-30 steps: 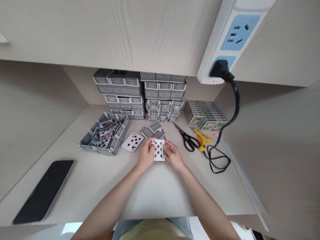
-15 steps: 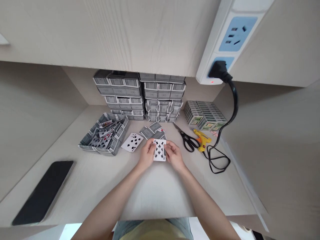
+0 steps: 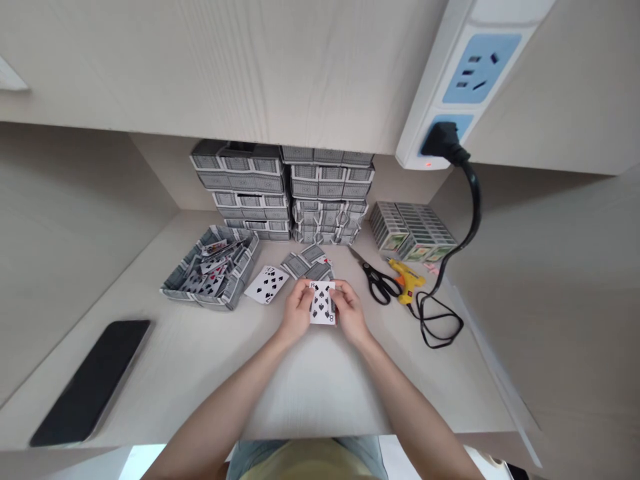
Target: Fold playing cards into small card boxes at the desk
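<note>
An eight of spades playing card (image 3: 322,303) is held face up between my two hands, above the front of the loose cards. My left hand (image 3: 299,308) is closed on its left edge, thumb on the face. On the right edge my right hand (image 3: 349,309) grips the same card, with its thumb on top. A seven of spades (image 3: 267,285) lies face up to the left. Just behind my hands, several cards (image 3: 311,253) lie mostly face down. A box made of grey cards (image 3: 233,293) holds a loose heap of cards.
Stacked grey card boxes (image 3: 250,181) stand at the back. Black scissors (image 3: 383,283), a yellow glue gun (image 3: 411,280) with a black cord and packs of cards (image 3: 415,230) are on the right. A black phone (image 3: 93,381) lies front left. A power strip (image 3: 450,87) hangs above.
The view has shifted slightly. Both hands still grip the eight of spades, with only small movement of the fingers and card.
</note>
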{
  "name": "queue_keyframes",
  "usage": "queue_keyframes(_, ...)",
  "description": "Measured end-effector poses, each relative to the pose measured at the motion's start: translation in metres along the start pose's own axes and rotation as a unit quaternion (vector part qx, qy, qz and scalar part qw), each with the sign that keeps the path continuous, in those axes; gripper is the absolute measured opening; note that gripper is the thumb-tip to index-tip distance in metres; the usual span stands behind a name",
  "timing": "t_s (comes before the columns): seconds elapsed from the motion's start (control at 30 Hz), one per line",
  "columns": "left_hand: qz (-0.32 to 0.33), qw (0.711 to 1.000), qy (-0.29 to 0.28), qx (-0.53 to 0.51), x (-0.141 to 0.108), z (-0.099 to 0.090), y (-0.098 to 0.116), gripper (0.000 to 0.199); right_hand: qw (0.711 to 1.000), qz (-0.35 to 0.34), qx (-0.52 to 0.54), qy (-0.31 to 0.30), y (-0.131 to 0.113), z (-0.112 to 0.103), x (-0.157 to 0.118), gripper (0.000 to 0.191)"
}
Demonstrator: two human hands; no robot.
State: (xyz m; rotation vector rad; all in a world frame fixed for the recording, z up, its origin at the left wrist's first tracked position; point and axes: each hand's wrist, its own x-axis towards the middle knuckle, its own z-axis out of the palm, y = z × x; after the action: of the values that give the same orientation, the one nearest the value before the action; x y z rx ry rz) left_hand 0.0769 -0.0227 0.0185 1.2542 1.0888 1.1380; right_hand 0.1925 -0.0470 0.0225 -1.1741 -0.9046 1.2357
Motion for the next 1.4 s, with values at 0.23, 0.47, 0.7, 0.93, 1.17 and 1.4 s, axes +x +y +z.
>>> queue_keyframes(0.23,0.016,1.0,0.012,-0.002,0.0,-0.001,-0.006,0.016,1.0,-0.02,0.011,0.005,0.005,0.001,0.001,0.022)
queue_keyframes(0.47,0.023,1.0,0.009,0.01,0.002,0.0,-0.008,0.014,1.0,-0.016,0.014,0.009,0.007,0.0,0.002,0.017)
queue_keyframes(0.7,0.04,0.999,0.017,0.031,0.002,-0.002,-0.005,0.008,0.999,-0.003,0.036,-0.001,0.01,0.0,0.005,0.013)
queue_keyframes(0.93,0.059,0.998,0.019,0.016,0.003,-0.001,-0.006,0.01,0.998,-0.008,0.065,0.004,0.014,-0.001,0.008,0.008)
queue_keyframes(1.17,0.022,1.0,0.004,-0.009,0.003,0.002,-0.003,0.014,0.998,-0.016,0.054,0.013,0.011,-0.005,0.006,0.007)
queue_keyframes(1.4,0.005,1.0,0.006,-0.015,0.008,-0.005,0.003,0.014,0.99,0.024,0.135,-0.038,0.009,0.001,0.003,0.014)
